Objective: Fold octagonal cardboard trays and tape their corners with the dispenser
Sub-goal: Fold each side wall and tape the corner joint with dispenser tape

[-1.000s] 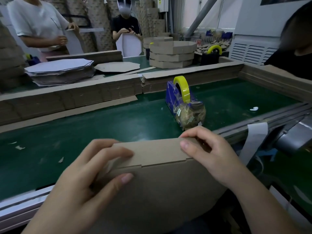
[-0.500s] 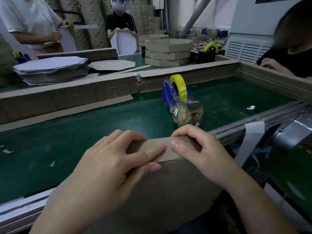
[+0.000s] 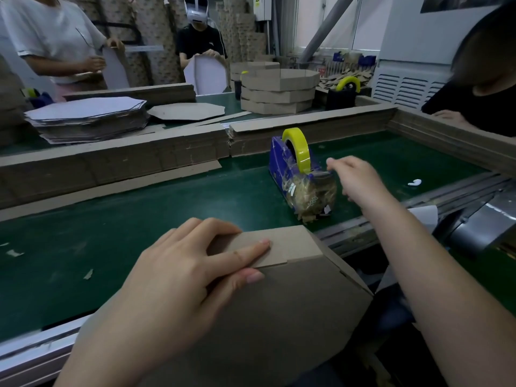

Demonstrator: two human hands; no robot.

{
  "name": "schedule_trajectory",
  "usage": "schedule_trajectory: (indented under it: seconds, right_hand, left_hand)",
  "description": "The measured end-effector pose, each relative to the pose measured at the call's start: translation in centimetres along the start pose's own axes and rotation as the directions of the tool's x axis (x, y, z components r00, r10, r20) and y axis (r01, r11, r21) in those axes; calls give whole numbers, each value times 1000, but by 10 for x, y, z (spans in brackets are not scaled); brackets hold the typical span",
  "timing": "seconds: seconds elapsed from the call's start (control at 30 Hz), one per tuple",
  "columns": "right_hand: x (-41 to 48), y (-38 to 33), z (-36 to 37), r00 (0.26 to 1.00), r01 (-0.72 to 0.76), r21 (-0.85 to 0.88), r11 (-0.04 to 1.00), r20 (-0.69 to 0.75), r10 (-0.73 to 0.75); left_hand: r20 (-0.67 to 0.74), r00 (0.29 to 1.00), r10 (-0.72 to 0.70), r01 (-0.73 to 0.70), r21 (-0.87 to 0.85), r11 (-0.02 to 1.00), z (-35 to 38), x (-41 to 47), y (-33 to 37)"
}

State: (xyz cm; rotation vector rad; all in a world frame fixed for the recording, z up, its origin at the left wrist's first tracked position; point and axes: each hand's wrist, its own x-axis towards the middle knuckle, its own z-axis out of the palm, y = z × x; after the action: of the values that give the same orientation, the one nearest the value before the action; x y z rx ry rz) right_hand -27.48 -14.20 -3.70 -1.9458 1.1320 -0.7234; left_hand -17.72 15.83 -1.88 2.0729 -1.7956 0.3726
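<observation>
Tray: the cardboard tray (image 3: 293, 317) I am working on leans against the near edge of the green worktop (image 3: 139, 219), brown side toward me, close to my body.
Left hand: my left hand (image 3: 178, 275) lies over the top corner, fingers (image 3: 251, 247) straight and pressed flat on the folded flap (image 3: 290, 244), thumb on the panel below it.
Right hand: my right hand (image 3: 360, 182) is out at the blue tape dispenser (image 3: 282, 163), at the cutter end just below the yellow roll (image 3: 300, 146). I cannot tell whether it is clamped on the tape end; the hand is blurred.
Dispenser: stands on the worktop beyond the tray, near it but not touching.
Done: by my reading this corner is folded and held in shape. No tape shows on it.
Left to do: pull and cut a strip, lay it across this corner, then do the other corners, which I cannot see from here.
Beyond: a stack of finished trays (image 3: 279, 90) and a pile of flat blanks (image 3: 86, 118) sit on the far line, so I judge more trays are waiting.
</observation>
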Motion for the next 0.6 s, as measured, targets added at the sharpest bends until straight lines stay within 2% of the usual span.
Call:
schedule_trajectory:
  seconds: [0.07,0.13,0.27,0.4,0.6]
  right_hand:
    - [13,-1,4,991,-89,29,996,105,85]
    - [17,-6,5,978,-160,66,985,143,149]
    - [21,-16,3,968,-219,86,972,147,205]
    - [24,-23,-2,953,-288,278,916,172,248]
    - [22,-28,2,937,-349,443,826,152,314]
  left_hand:
    - [2,1000,-2,2,0,1000,0,0,0]
    - [-2,1000,-2,2,4,1000,0,0,0]
    - [-8,1000,-8,8,10,1000,1,-1,0]
    - [-7,1000,-15,15,16,1000,1,-1,0]
    - [-9,1000,-18,18,20,1000,1,-2,0]
